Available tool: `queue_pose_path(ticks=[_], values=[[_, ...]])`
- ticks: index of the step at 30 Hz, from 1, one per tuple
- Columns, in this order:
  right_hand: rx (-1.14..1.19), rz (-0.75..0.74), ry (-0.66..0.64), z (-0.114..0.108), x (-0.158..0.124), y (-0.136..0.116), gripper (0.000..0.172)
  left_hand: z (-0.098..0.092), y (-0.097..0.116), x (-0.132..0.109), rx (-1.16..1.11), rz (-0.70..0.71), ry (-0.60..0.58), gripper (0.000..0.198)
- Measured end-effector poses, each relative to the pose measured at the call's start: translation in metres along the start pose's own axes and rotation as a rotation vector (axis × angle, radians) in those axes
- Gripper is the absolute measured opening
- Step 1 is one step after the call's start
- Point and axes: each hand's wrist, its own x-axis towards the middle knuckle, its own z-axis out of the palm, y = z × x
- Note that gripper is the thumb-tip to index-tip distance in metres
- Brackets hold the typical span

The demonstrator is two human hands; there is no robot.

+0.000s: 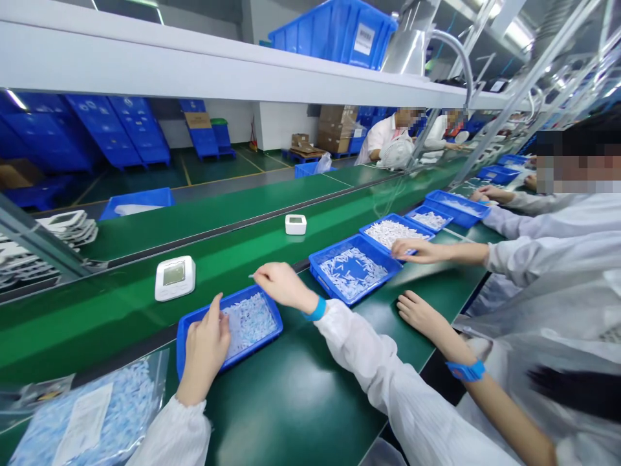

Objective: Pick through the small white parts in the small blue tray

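My left hand [206, 346] rests over the left side of a blue tray [187, 323] full of small white parts, fingers curled down into them. My right hand [281, 285] hovers just past the tray's far edge, pinching a small thin white part between fingertips. It wears a blue wristband. A white device with a screen [174, 277] lies on the green conveyor belt [233, 249] just beyond the tray, left of my right hand. A second, smaller white device [295, 224] sits farther along the belt.
A clear bag of small parts [92, 414] lies at the near left. A co-worker's hands [417, 249] reach to a second blue tray [354, 268] on my right; more trays and workers line the bench beyond. A white shelf with a blue bin [334, 29] runs overhead.
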Motion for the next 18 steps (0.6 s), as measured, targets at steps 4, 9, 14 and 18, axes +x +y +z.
queue_pose_path(ticks=[4, 9, 14, 18], values=[[-0.220, 0.266, 0.002, -0.062, -0.011, 0.038, 0.020, 0.002, -0.003, -0.001, 0.014, 0.014, -0.076, 0.039], [-0.424, 0.785, -0.037, -0.089, -0.024, 0.085, 0.027, 0.002, -0.003, -0.003, 0.017, 0.005, -0.069, 0.036], [-0.266, 0.544, -0.140, -0.076, -0.018, 0.086, 0.015, -0.002, -0.001, -0.004, 0.067, -0.067, -0.082, 0.035], [0.001, 0.065, -0.142, -0.034, -0.008, 0.047, 0.011, -0.003, -0.001, -0.004, 0.093, -0.102, -0.102, 0.035]])
